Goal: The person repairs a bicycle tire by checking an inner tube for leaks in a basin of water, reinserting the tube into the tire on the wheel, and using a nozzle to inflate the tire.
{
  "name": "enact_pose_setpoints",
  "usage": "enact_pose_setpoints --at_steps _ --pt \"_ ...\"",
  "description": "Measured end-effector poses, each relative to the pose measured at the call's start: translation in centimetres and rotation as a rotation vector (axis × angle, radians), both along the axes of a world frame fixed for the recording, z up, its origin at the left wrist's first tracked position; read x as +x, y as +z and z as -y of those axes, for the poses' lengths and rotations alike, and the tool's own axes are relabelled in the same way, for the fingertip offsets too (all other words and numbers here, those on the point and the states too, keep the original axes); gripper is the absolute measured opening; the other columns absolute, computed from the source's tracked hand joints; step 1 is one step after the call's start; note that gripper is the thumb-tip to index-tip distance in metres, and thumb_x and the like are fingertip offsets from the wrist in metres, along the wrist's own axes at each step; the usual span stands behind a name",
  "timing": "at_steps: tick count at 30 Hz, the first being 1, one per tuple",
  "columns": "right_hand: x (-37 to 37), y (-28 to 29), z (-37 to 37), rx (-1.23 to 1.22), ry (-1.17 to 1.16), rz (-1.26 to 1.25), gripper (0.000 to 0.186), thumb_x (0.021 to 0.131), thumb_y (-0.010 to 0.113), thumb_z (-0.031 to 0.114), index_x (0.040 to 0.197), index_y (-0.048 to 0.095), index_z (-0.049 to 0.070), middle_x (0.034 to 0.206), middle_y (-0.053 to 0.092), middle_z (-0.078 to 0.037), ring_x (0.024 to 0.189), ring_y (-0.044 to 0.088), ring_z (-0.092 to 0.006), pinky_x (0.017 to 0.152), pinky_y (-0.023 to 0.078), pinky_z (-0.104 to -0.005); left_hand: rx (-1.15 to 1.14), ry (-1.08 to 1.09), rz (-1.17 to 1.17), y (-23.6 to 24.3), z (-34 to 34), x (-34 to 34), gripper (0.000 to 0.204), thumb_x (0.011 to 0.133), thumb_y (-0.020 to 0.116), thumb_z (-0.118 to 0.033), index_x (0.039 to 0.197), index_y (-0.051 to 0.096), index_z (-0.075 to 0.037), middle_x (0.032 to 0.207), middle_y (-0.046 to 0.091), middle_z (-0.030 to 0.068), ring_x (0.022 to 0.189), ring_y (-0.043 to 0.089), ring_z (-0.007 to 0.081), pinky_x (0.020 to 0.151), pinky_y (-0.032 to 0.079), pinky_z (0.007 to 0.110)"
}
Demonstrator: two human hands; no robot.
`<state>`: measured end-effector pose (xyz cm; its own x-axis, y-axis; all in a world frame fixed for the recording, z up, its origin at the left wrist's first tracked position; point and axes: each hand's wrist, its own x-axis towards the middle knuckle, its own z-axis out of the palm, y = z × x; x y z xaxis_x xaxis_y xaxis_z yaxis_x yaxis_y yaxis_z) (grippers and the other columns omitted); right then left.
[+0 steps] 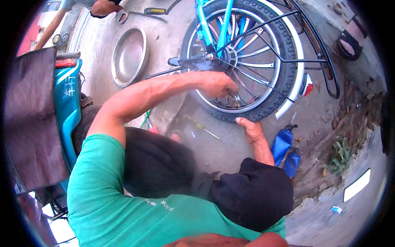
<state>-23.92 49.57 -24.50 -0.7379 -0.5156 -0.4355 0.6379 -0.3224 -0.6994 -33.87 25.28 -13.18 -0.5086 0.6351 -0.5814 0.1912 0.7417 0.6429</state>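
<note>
A bicycle with a light-blue fork [224, 35] and a wheel with a black tyre [278, 101] and silver spokes lies before me. My left hand [218, 85] reaches across to the lower part of the wheel, its fingers closed on a small shiny metal tool [236, 99] among the spokes; the tool's exact kind is unclear. My right hand [249, 129] grips the tyre from below, thumb at its edge and the other fingers mostly hidden. A screwdriver [210, 133] lies on the ground below the wheel.
A steel basin [128, 55] sits upper left. Blue containers [282, 146] lie at right, near a weed [343, 156]. A teal vehicle [66, 115] with a dark cover stands at left. Another person's arm [50, 26] is at top left; a sandalled foot [353, 41] is at upper right.
</note>
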Motion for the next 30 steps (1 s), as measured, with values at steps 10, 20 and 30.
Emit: enact_pose_setpoints --at_steps 10,20,30 --pt "0.5 -1.0 0.0 0.008 -0.025 0.049 0.056 0.074 0.076 0.002 0.129 0.061 0.002 0.121 0.063 -0.003 0.111 0.058 -0.0179 0.097 0.048 -0.0344 0.115 0.021 0.072 -1.8 1.0 0.3 0.034 0.085 0.065 -0.013 0.117 0.064 -0.001 0.102 0.068 0.0203 0.100 0.067 0.0336 0.087 0.050 0.044" --pt "0.3 -1.2 0.0 -0.010 -0.013 0.026 0.058 0.074 0.076 0.001 0.130 0.060 0.002 0.124 0.064 -0.005 0.112 0.059 -0.0185 0.098 0.048 -0.0345 0.000 0.219 -0.255 -0.3 0.2 3.1 0.035 0.083 0.070 -0.014 0.116 0.063 -0.005 0.100 0.069 0.0150 0.089 0.070 0.0346 0.075 0.056 0.044" --pt "0.1 -1.4 0.0 -0.015 0.011 -0.019 0.055 0.075 0.075 0.002 0.129 0.061 0.002 0.121 0.064 -0.004 0.109 0.060 -0.0189 0.097 0.048 -0.0357 0.197 -0.054 -0.551 -0.8 1.0 3.3 0.029 0.082 0.069 -0.011 0.108 0.056 -0.007 0.095 0.056 0.0135 0.089 0.065 0.0378 0.069 0.054 0.048"
